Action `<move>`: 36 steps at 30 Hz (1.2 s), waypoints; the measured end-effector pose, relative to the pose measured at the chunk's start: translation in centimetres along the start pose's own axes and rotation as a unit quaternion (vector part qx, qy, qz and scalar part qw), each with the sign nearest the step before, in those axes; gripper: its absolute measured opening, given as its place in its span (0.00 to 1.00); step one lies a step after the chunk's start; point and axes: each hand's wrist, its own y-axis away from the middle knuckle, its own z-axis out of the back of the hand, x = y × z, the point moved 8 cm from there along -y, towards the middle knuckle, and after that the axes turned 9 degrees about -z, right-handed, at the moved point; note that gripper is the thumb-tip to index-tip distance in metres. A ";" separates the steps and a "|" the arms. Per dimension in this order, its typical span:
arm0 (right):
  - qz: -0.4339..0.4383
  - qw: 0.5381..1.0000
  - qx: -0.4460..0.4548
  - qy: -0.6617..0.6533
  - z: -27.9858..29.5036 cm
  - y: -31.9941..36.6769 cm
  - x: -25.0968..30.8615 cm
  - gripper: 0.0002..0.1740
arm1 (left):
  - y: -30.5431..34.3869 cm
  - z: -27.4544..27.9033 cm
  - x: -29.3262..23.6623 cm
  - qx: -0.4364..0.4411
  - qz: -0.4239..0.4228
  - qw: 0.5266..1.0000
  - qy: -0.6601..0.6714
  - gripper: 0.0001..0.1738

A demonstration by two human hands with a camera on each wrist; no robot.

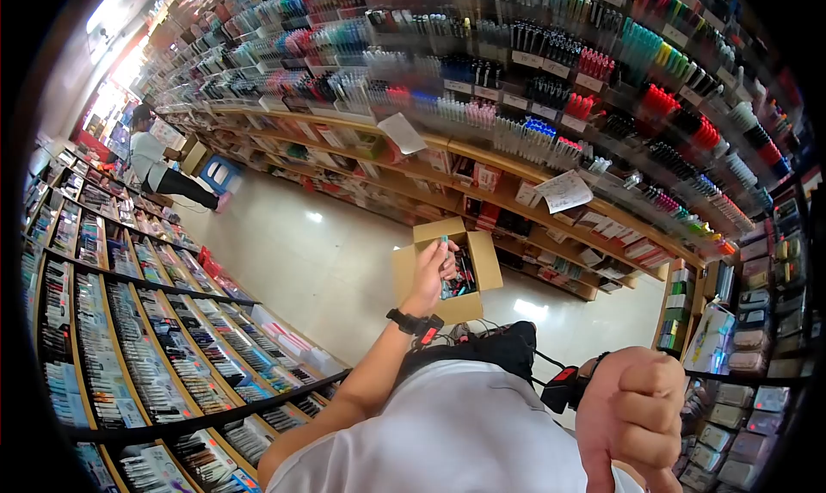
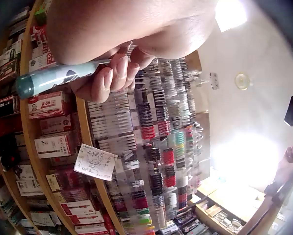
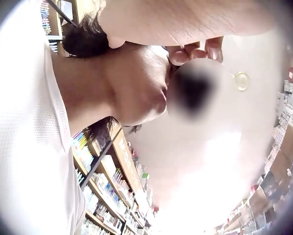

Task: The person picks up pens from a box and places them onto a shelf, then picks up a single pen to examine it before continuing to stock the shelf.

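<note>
My left hand (image 1: pixel 434 268) is over an open cardboard box (image 1: pixel 463 305) and grips a teal pen (image 1: pixel 445 240). In the left wrist view the pen (image 2: pixel 56 81) juts out past the curled fingers (image 2: pixel 119 68), its rounded teal end pointing away from the hand. Inside the box lie several loose pens (image 1: pixel 465 274), partly covered by the hand. My right hand (image 1: pixel 637 407) is raised close to the head camera with its fingers curled in. The right wrist view has the fingertips (image 3: pixel 214 49) beside the face, with nothing seen held.
Pen racks (image 1: pixel 533 63) fill the wall ahead, above wooden shelves (image 1: pixel 370 170) of boxed goods. A slanted pen display (image 1: pixel 163 347) runs along the left. Paper sheets (image 1: pixel 564 192) hang from the shelf edge. Another person (image 1: pixel 151 157) stands far left near a blue stool (image 1: pixel 221 174).
</note>
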 end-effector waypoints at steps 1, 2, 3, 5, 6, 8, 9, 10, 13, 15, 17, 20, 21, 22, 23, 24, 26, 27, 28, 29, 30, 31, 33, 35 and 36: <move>-0.009 1.000 0.013 0.018 0.1 0.3 -0.1 0.34 | -0.1 0.1 0.1 0.000 0.000 1.000 0.003 0.15; -0.037 0.996 0.060 0.052 0.3 1.0 -0.1 0.36 | -0.2 0.2 0.3 0.003 -0.002 1.000 0.006 0.13; -0.039 0.996 0.062 0.051 0.2 1.1 -0.4 0.36 | -0.2 0.0 0.3 0.006 -0.004 1.000 0.009 0.12; -0.074 0.992 0.103 0.012 -1.0 1.2 -1.8 0.44 | -0.3 0.0 0.2 0.005 -0.007 1.000 -0.001 0.12; -0.069 0.993 0.087 0.028 -1.2 1.5 -2.0 0.52 | -0.2 -0.1 0.0 0.005 -0.010 1.000 -0.013 0.12; -0.122 0.988 0.089 0.028 -0.8 2.5 -2.5 0.48 | 0.0 -0.2 -0.3 -0.004 -0.010 1.000 0.000 0.12; -0.142 0.986 0.088 0.026 -0.5 3.6 -3.2 0.54 | -0.2 -0.4 -0.6 0.001 -0.021 1.000 0.007 0.12; -0.150 0.983 0.108 0.021 -0.3 4.6 -3.7 0.59 | -0.2 -0.3 -0.7 -0.009 -0.014 1.000 0.013 0.12; -0.245 0.962 0.108 0.061 -0.3 6.9 -4.5 0.51 | -0.1 -0.1 -0.8 -0.010 -0.006 1.000 0.018 0.13; -0.294 0.947 0.109 0.070 0.1 7.9 -4.8 0.51 | -0.1 -0.4 -0.9 0.029 -0.009 0.998 0.050 0.14; -0.340 0.931 0.109 0.079 0.5 9.3 -5.4 0.51 | 0.0 -0.5 -0.9 0.026 -0.003 0.998 0.051 0.17; -0.339 0.934 0.062 0.098 1.6 11.3 -5.9 0.55 | -0.1 -0.5 -0.7 0.044 -0.004 0.996 0.083 0.23; -0.342 0.933 0.062 0.098 1.6 11.8 -5.8 0.55 | -0.2 -0.6 -0.6 0.052 0.006 0.994 0.100 0.25; -0.360 0.925 0.063 0.103 1.7 12.4 -5.9 0.55 | -0.2 -0.7 -0.4 0.059 0.016 0.991 0.117 0.27; -0.377 0.918 0.065 0.108 1.7 12.9 -5.9 0.55 | -0.3 -0.3 -0.2 0.057 0.019 0.991 0.117 0.27; -0.392 0.913 0.059 0.097 1.6 13.2 -6.0 0.55 | -0.4 0.2 0.2 0.052 0.032 0.993 0.099 0.27; -0.413 0.902 0.076 0.097 1.4 13.6 -6.0 0.55 | -0.3 1.0 0.8 0.046 0.047 0.995 0.081 0.28; -0.431 0.893 0.091 0.096 1.2 13.9 -6.1 0.56 | -0.2 1.1 0.9 0.047 0.050 0.993 0.092 0.27; -0.438 0.889 0.094 0.095 1.2 14.1 -6.1 0.54 | -0.1 1.1 1.0 0.049 0.053 0.992 0.103 0.26; -0.440 0.888 0.094 0.097 1.3 14.2 -6.0 0.54 | -0.1 1.1 1.0 0.049 0.055 0.992 0.104 0.26; -0.446 0.883 0.102 0.103 1.3 14.2 -6.1 0.53 | -0.1 1.2 1.2 0.047 0.060 0.991 0.106 0.27; -0.451 0.879 0.109 0.108 1.2 14.3 -6.2 0.53 | -0.1 1.2 1.3 0.046 0.064 0.991 0.107 0.27; -0.453 0.879 0.100 0.108 1.5 14.7 -6.4 0.52 | -0.3 1.0 1.1 0.049 0.059 0.991 0.110 0.26; -0.455 0.880 0.089 0.108 1.7 14.9 -6.4 0.51 | -0.3 0.6 1.1 0.052 0.055 0.991 0.113 0.26; -0.472 0.870 0.087 0.115 1.7 15.1 -6.5 0.50 | -0.3 0.0 0.9 0.024 0.052 0.991 0.125 0.25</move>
